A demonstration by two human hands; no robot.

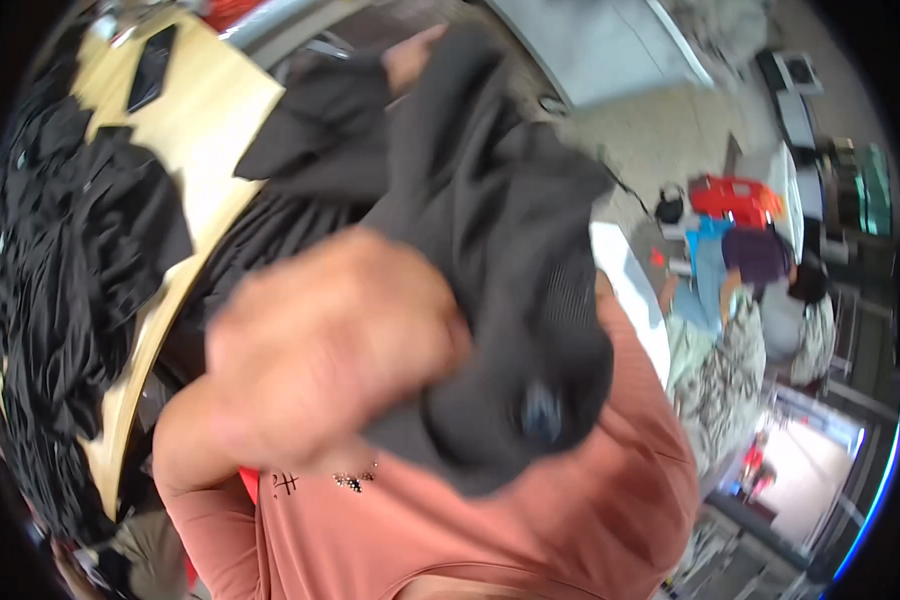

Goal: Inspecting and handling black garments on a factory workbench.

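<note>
A dark grey garment is lifted in front of my chest, its near part blurred. It carries a small striped patch and a bluish spot near its lower end. My left hand, smeared by motion, is closed at the garment's near left edge, fingers curled in against the cloth. Farther off, my right hand shows only in part between folds of the same garment and seems to grip it; most of its fingers and the forearm are hidden behind the cloth.
On the left, a pale wooden table bears a heap of black garments and a dark phone. A white-topped surface stands at the far side. To the right, another person is near piled pale cloth and a red object.
</note>
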